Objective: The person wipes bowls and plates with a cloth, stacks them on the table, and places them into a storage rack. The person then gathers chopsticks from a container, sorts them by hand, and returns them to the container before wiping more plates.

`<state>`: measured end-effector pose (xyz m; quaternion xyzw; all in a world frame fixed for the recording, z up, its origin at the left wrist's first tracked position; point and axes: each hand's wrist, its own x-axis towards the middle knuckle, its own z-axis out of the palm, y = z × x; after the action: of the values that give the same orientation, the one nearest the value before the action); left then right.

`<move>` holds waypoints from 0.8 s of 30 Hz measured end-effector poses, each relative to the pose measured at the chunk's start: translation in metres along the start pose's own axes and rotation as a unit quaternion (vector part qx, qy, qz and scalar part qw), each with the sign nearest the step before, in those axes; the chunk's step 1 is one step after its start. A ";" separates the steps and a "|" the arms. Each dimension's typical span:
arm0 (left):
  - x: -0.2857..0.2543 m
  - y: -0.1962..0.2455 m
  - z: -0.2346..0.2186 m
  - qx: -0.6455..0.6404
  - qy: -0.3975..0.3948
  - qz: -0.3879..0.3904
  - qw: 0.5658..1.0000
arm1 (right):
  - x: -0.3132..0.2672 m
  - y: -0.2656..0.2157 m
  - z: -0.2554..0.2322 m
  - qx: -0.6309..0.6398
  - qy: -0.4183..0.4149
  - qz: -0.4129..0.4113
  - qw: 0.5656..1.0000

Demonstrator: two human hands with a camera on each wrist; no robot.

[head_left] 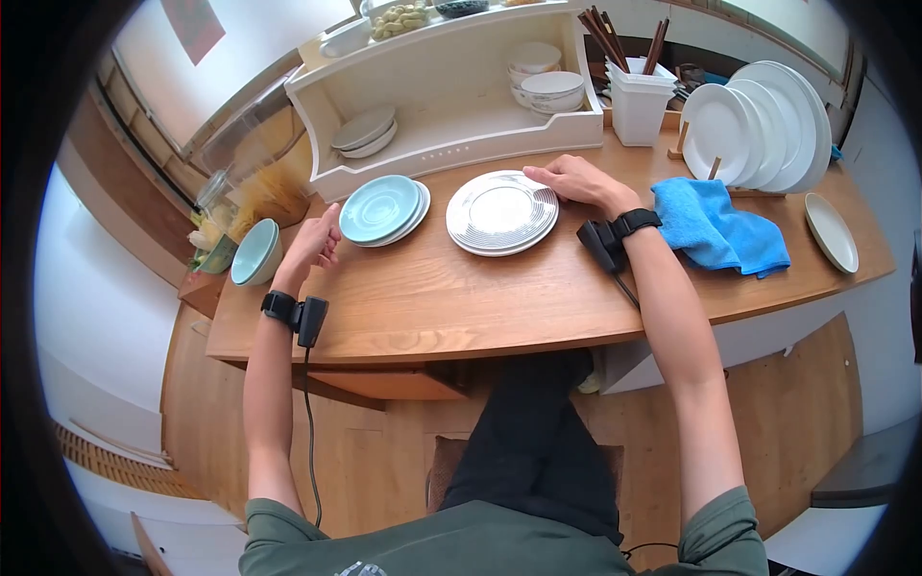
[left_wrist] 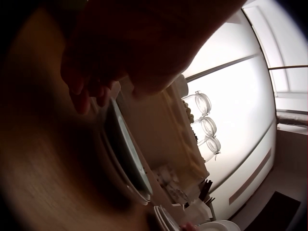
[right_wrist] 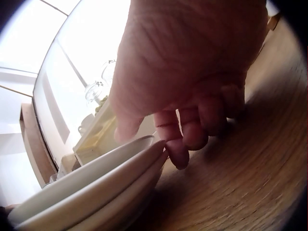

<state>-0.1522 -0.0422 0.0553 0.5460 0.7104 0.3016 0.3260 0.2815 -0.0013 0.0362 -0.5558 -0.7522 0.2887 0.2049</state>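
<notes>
A stack of white plates with grey rings lies at the middle of the wooden table. My right hand holds its right rim, the thumb over the top and the fingertips at the outer edge; the right wrist view shows these fingers against the stacked rims. To the left is a light-blue plate on top of white ones. Beside that stack's left edge is my left hand, its fingers loosely bent and holding nothing. In the left wrist view these fingers hang close to the plate rims.
Light-blue bowls stand at the left edge. A white shelf with dishes is at the back. To the right are a chopstick holder, a rack of white plates, a blue cloth and an oval dish.
</notes>
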 end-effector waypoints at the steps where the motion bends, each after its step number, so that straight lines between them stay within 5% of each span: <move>1: 0.001 0.000 0.001 0.018 -0.012 -0.023 1.000 | 0.000 0.000 0.001 -0.002 0.008 0.008 1.000; 13: 0.005 0.002 0.011 0.050 -0.020 0.006 0.999 | 0.004 0.013 0.001 0.009 0.026 -0.026 0.999; 24: -0.006 0.028 0.015 -0.148 0.002 0.117 0.982 | 0.001 0.009 -0.001 0.018 0.024 -0.035 0.999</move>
<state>-0.1228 -0.0404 0.0688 0.5706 0.5899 0.4401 0.3645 0.2886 0.0020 0.0307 -0.5320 -0.7609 0.2813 0.2425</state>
